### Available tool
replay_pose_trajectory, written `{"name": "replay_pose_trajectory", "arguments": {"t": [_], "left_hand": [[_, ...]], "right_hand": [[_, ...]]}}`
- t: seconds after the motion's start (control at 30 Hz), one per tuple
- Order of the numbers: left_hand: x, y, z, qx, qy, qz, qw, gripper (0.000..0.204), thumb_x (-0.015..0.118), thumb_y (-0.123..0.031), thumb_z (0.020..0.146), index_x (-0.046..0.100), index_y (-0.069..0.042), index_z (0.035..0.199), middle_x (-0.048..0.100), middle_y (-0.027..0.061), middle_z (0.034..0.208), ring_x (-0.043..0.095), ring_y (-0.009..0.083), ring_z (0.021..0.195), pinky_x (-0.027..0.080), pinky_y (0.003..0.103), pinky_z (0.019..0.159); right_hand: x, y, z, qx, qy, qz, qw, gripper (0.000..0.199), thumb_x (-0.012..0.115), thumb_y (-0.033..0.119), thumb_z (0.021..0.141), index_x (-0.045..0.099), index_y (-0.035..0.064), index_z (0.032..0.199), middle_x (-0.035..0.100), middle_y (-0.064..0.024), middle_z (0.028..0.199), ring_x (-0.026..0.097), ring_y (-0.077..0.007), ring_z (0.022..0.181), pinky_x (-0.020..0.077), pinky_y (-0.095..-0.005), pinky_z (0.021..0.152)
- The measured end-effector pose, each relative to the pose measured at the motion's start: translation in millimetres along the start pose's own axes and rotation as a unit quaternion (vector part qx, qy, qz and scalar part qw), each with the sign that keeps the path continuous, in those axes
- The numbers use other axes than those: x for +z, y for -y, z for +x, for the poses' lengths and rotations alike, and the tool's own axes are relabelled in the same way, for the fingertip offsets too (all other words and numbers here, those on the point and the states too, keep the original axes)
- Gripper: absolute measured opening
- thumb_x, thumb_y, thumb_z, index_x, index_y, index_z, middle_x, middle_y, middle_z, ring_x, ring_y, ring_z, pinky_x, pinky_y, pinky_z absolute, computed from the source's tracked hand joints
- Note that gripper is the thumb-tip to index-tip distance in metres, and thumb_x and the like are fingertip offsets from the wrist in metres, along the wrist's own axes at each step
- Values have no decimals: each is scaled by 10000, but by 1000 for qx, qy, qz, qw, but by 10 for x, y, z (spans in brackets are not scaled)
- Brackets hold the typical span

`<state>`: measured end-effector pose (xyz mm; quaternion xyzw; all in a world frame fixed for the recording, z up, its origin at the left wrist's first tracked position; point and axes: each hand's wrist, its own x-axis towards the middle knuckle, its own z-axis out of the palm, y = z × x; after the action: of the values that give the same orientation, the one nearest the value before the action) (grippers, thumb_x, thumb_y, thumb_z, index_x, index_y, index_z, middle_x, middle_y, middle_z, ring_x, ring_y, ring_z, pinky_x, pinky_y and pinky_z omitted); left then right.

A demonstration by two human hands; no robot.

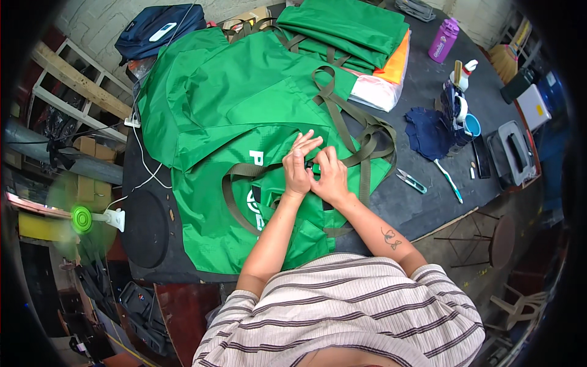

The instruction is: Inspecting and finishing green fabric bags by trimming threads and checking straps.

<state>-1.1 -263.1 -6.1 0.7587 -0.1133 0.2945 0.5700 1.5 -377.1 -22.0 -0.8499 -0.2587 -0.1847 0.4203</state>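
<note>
A large green fabric bag (208, 122) with white print lies spread over the table in front of me. My left hand (298, 172) and my right hand (331, 177) meet over its middle. A small dark piece (310, 165) shows between them, too covered to make out. On my left hand, some fingers stretch up and away while the thumb side closes in at the dark piece. The fingers of my right hand curl down in a pinch at the same spot. Olive webbing straps (229, 189) loop beside my wrists, and more straps (367, 144) lie tangled at the right.
Folded green fabric (345, 30) is stacked at the back beside orange fabric (394, 61). Thread snips (411, 181), a toothbrush (449, 181), a navy cloth (426, 133) and a purple bottle (444, 40) are on the right. A small green fan (82, 220) stands left.
</note>
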Motion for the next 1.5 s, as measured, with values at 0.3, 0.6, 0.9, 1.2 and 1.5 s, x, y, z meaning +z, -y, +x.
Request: {"name": "replay_pose_trajectory", "arguments": {"t": [0.3, 0.6, 0.9, 1.2, 1.5], "left_hand": [[4, -21, 5, -11, -12, 8, 1000, 703, 113, -376, 1007, 690, 26, 1042, 677, 143, 1097, 535, 348, 1201, 298, 478, 1098], [51, -71, -7, 33, 41, 142, 988, 569, 191, -315, 1010, 682, -43, 1103, 635, 133, 1180, 402, 381, 1293, 185, 478, 1113], [82, -99, -10, 18, 58, 209, 976, 573, 192, -345, 1008, 650, -40, 1166, 608, 148, 1226, 361, 393, 1323, 137, 502, 1124], [87, -101, -17, 14, 60, 212, 975, 580, 198, -356, 1012, 629, -11, 1188, 604, 156, 1234, 350, 386, 1337, 132, 490, 1128], [89, -96, -24, 8, 58, 213, 975, 596, 190, -367, 1014, 613, 11, 1199, 605, 158, 1233, 347, 378, 1343, 136, 478, 1130]], "right_hand": [[-19, -10, 5, 9, -64, 17, 998, 318, 731, 209, 696, 516, 57, 875, 500, -120, 901, 583, -317, 741, 468, -424, 622], [-135, -176, 7, 111, -31, -56, 992, 333, 727, 267, 694, 495, 76, 838, 485, -100, 852, 574, -333, 713, 453, -454, 597], [-83, -214, 31, 106, -38, -39, 993, 285, 676, 187, 702, 482, 55, 864, 476, -129, 886, 578, -356, 736, 461, -479, 609], [-88, -207, 21, 102, -37, -27, 994, 287, 682, 189, 698, 478, 58, 852, 467, -119, 864, 571, -343, 724, 458, -467, 602], [-77, -216, 25, 99, -67, -31, 992, 278, 691, 173, 712, 492, 57, 866, 488, -115, 886, 582, -342, 709, 456, -457, 569]]}}
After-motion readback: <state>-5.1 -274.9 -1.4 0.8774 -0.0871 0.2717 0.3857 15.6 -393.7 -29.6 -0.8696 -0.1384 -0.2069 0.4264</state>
